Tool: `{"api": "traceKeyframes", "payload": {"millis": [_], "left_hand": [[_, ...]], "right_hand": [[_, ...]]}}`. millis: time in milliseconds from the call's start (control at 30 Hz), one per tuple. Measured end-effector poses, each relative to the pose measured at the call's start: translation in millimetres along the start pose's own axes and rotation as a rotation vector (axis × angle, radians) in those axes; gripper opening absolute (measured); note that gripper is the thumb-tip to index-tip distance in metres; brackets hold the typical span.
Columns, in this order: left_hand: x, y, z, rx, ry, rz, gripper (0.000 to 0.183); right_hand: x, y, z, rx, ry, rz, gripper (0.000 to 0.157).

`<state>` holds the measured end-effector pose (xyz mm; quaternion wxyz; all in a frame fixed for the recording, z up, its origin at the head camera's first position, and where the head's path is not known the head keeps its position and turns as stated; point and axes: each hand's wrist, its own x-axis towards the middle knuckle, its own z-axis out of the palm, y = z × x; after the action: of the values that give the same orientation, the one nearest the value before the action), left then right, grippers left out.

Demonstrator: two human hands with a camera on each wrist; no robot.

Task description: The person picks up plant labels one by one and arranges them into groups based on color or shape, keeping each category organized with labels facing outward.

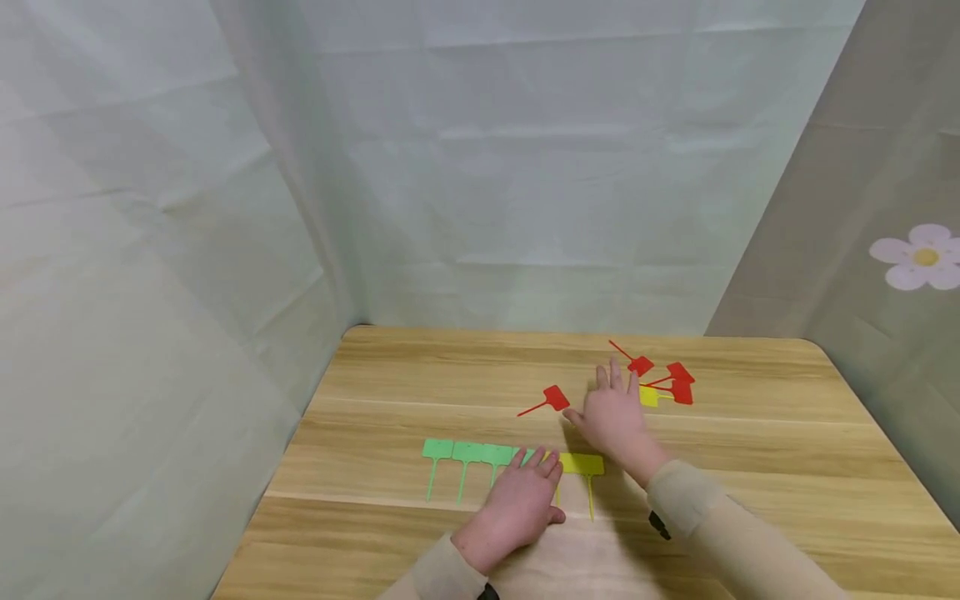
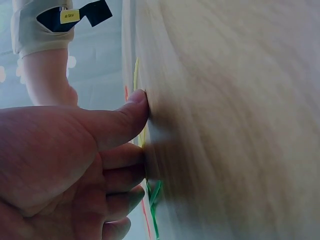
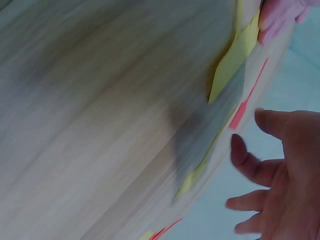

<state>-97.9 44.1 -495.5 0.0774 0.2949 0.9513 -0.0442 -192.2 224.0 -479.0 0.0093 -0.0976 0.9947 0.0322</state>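
Left hand (image 1: 522, 500) apparently touches tag row (image 1: 497, 454) on table (image 1: 360, 475)

The person's left hand (image 1: 521, 502) and right hand (image 1: 617, 418) emerge bare from a pale beige cloth left sleeve (image 1: 442, 573) and a matching right sleeve (image 1: 750, 533). A flat black strap-like piece (image 2: 100, 13) at the right cuff bears a small yellow rectangular label (image 2: 70, 16) (its dark characters are blurred); a small black piece (image 1: 489, 592) shows at the left cuff.
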Motion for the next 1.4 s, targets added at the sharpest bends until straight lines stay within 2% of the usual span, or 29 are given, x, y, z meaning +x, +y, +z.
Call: {"api": "traceKeyframes", "payload": {"millis": [67, 167, 433, 733, 833, 933, 1167, 1400], "left_hand": [[0.2, -0.1, 0.6, -0.005, 0.002, 0.003, 0.072], [0.1, 0.3, 0.6, -0.011, 0.002, 0.005, 0.072], [0.3, -1.4, 0.3, -0.003, -0.004, 0.003, 0.072], [0.9, -1.8, 1.2, -0.028, -0.02, 0.006, 0.072], [1.4, -2.2, 2.1, -0.03, -0.026, 0.007, 0.072], [1.5, -2.7, 2.8, -0.038, -0.03, 0.007, 0.072], [1.0, -3.7, 2.9, -0.053, -0.022, 0.003, 0.073], [2.4, -3.1, 3.7, -0.067, -0.018, 0.006, 0.074]], "right_hand": [[0.0, -5.8, -0.1, -0.006, -0.066, 0.045, 0.054], [-0.5, -9.1, 1.5, -0.004, -0.122, 0.077, 0.049], [-6.9, 0.5, -6.9, 0.11, -0.162, 0.095, 0.017], [-11.8, 10.0, -6.3, 0.211, -0.199, 0.123, 0.02], [-14.8, 12.7, -6.8, 0.225, -0.191, 0.125, 0.025], [-20.5, 17.7, -10.3, 0.227, -0.174, 0.126, 0.024], [-52.6, 37.2, -24.0, 0.29, -0.172, 0.132, 0.019], [-96.6, 52.3, -20.1, 0.244, -0.183, 0.089, 0.025]]}}
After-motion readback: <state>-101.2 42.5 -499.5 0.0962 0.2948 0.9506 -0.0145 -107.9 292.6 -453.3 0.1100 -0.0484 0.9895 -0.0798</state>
